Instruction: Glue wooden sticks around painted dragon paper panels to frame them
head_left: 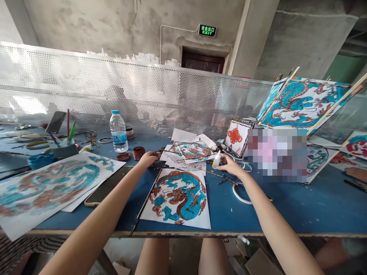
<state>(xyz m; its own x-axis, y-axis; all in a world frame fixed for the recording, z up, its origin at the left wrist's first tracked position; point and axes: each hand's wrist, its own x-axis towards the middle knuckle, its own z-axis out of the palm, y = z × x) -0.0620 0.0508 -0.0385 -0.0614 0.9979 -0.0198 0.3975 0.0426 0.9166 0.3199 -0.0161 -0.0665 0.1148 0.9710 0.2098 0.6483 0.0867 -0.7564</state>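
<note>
My right hand (pixel 230 166) is closed around a small white glue bottle (pixel 217 159) with a yellow label, its nozzle pointing up. My left hand (pixel 148 159) is left of the paper pile, its fingers bunched over dark items; what they hold, if anything, is hidden. Between my forearms lies a painted dragon sheet (pixel 183 198) in turquoise and brown. A thin dark stick (pixel 145 204) runs along its left edge, tilted and reaching past the lower corner. Beyond it is a smaller dragon picture (pixel 197 151) edged with dark sticks, on top of an uncoloured line drawing (pixel 183 164).
Left are a water bottle (pixel 118 131), a brown paint jar (pixel 138 153), a dark phone (pixel 110 187) and a larger painting (pixel 54 187). Right are a white tape ring (pixel 242 194), a framed red-knot picture (pixel 236 136) and a stick-framed dragon lantern (pixel 304 101). A perforated metal screen (pixel 155 99) stands behind.
</note>
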